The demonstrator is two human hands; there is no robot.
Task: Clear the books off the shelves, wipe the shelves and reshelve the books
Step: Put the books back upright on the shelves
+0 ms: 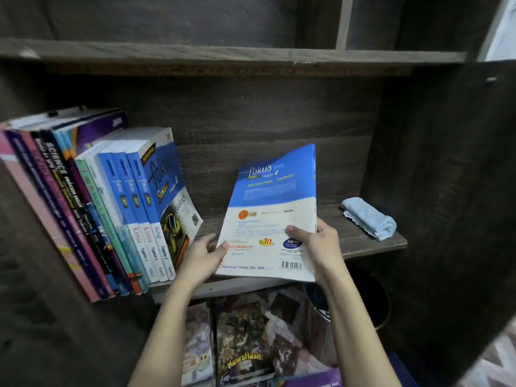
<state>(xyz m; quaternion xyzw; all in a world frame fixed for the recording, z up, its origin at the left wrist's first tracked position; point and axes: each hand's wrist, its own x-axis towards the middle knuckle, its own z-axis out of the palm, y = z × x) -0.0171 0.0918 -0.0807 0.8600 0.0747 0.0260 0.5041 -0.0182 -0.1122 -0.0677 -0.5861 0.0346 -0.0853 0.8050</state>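
I hold a blue and white Fokus book (272, 208) over the dark wooden shelf (360, 241), its back cover facing me and its top tilted toward the shelf's back. My right hand (312, 244) grips its lower right edge, thumb on the cover. My left hand (205, 252) pinches its lower left corner. A row of books (92, 202) leans on the left half of the shelf, ending in a Fokus Biology book (171, 196). A folded light blue cloth (370, 218) lies at the shelf's right end.
The upper shelf (223, 53) above holds nothing in view. Below the shelf lies a pile of magazines and books (245, 342), one marked Newsflash. A dark round bin (371, 294) sits at lower right. The cabinet's dark side wall (446, 163) closes off the right.
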